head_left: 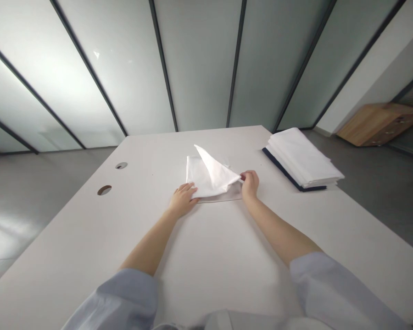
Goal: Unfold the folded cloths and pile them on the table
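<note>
While the white cloth lies near the middle of the white table, it is only partly folded — its lower layer sits flat as a rough rectangle, and one corner stands up in a pointed, sail-like flap, not yet laid down. The left hand rests flat on the cloth's near left corner, fingers spread and pressing rather than gripping. The right hand pinches the right edge of the raised flap between thumb and fingertips, closed narrowly on the fabric. Judging from how it lies, the fold is under way but unfinished: the lifted layer is yet to be brought flat and smoothed. The fabric looks thin, matte and slightly crisp, holding a clean crease along the raised edge. Well apart to the right, near the table's edge, a stack of folded white cloths sits neatly — a dark blue layer shows underneath it. Two round cable holes mark the smooth tabletop on the left; frosted glass panels with dark frames stand behind.
</note>
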`<state>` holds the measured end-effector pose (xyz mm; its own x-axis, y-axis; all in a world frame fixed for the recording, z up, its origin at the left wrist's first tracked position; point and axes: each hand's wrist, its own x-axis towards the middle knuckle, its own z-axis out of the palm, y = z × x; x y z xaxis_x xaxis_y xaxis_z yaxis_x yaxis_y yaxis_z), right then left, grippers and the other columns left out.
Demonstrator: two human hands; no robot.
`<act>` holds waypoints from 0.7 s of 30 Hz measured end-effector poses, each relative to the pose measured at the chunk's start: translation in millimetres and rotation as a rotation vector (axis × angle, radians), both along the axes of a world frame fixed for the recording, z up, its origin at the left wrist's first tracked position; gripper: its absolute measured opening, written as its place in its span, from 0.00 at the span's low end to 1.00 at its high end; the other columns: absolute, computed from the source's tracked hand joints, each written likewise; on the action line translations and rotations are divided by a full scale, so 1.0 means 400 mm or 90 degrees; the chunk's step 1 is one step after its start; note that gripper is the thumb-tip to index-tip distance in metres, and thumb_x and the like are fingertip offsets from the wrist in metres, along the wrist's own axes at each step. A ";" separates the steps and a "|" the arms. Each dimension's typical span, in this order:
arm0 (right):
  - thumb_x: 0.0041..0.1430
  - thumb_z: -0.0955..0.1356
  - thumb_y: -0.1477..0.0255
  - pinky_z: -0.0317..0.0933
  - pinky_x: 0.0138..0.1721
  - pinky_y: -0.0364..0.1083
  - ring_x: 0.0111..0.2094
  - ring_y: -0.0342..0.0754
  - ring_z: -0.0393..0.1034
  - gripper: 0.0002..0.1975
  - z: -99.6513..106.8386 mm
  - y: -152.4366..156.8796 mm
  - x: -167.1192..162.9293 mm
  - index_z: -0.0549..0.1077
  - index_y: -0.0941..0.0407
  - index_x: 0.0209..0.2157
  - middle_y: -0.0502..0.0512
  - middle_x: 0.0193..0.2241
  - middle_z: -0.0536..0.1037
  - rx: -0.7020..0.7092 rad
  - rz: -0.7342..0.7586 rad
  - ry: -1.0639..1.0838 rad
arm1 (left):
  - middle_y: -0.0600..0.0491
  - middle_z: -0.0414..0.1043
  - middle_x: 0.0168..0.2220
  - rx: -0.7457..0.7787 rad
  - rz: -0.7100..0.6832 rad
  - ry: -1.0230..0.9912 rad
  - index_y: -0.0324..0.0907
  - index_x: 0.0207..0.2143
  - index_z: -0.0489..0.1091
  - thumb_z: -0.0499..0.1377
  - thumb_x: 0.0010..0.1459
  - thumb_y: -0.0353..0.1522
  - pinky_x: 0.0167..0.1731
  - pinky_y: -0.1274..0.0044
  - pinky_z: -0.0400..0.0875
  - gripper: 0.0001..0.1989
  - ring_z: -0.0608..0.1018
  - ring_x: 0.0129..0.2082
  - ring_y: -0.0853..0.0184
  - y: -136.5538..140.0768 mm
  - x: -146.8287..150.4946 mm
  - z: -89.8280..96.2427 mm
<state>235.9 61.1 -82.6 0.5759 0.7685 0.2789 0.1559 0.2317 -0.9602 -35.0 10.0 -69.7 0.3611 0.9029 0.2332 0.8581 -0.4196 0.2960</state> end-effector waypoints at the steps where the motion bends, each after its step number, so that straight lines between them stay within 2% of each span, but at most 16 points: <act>1: 0.51 0.58 0.68 0.64 0.34 0.47 0.29 0.49 0.66 0.04 -0.001 0.010 0.022 0.61 0.51 0.25 0.49 0.22 0.68 -0.003 -0.044 0.027 | 0.49 0.66 0.60 -0.003 0.000 0.007 0.46 0.52 0.72 0.60 0.55 0.33 0.61 0.63 0.61 0.20 0.66 0.61 0.56 0.001 -0.001 0.001; 3: 0.51 0.58 0.68 0.64 0.35 0.48 0.29 0.49 0.67 0.03 -0.004 0.024 0.054 0.60 0.50 0.26 0.49 0.22 0.68 -0.022 -0.100 0.041 | 0.49 0.65 0.61 -0.006 0.010 0.027 0.45 0.52 0.73 0.59 0.53 0.29 0.61 0.64 0.60 0.22 0.65 0.61 0.56 0.003 -0.002 0.003; 5: 0.51 0.58 0.67 0.64 0.36 0.49 0.29 0.49 0.67 0.04 -0.007 0.029 0.064 0.60 0.51 0.27 0.49 0.23 0.68 -0.037 -0.108 0.009 | 0.48 0.67 0.60 -0.006 0.044 0.044 0.44 0.50 0.74 0.58 0.50 0.25 0.60 0.63 0.61 0.23 0.66 0.61 0.55 0.004 -0.003 0.008; 8: 0.52 0.59 0.66 0.64 0.38 0.49 0.32 0.50 0.69 0.06 -0.010 0.018 0.042 0.63 0.51 0.28 0.51 0.25 0.72 -0.025 -0.015 -0.096 | 0.48 0.70 0.57 0.002 0.114 0.061 0.45 0.46 0.75 0.57 0.46 0.21 0.58 0.60 0.62 0.24 0.68 0.59 0.53 0.003 -0.007 0.016; 11: 0.54 0.60 0.63 0.63 0.41 0.49 0.37 0.51 0.70 0.09 -0.007 -0.006 0.004 0.66 0.52 0.31 0.53 0.30 0.75 0.000 0.105 -0.182 | 0.46 0.71 0.56 0.014 0.137 0.072 0.43 0.46 0.74 0.59 0.45 0.24 0.59 0.60 0.60 0.23 0.68 0.59 0.51 -0.001 -0.014 0.022; 14: 0.57 0.60 0.60 0.62 0.43 0.48 0.39 0.51 0.69 0.12 0.001 -0.028 -0.021 0.68 0.53 0.35 0.53 0.34 0.76 0.011 0.143 -0.209 | 0.44 0.66 0.59 0.042 0.085 0.074 0.42 0.54 0.69 0.60 0.48 0.30 0.60 0.62 0.58 0.28 0.64 0.62 0.51 -0.010 -0.017 0.024; 17: 0.58 0.60 0.58 0.62 0.42 0.48 0.38 0.50 0.69 0.14 0.008 -0.033 -0.024 0.68 0.53 0.35 0.52 0.32 0.75 0.007 0.143 -0.185 | 0.47 0.62 0.63 0.049 -0.003 0.081 0.43 0.60 0.64 0.59 0.52 0.34 0.61 0.65 0.58 0.31 0.63 0.63 0.55 -0.020 -0.009 0.023; 21: 0.59 0.60 0.58 0.62 0.40 0.48 0.33 0.48 0.68 0.14 0.003 -0.013 -0.008 0.67 0.53 0.30 0.49 0.26 0.73 -0.010 0.118 -0.088 | 0.47 0.66 0.60 0.015 -0.035 0.075 0.44 0.58 0.67 0.57 0.55 0.34 0.60 0.65 0.59 0.26 0.68 0.59 0.57 -0.025 0.014 0.024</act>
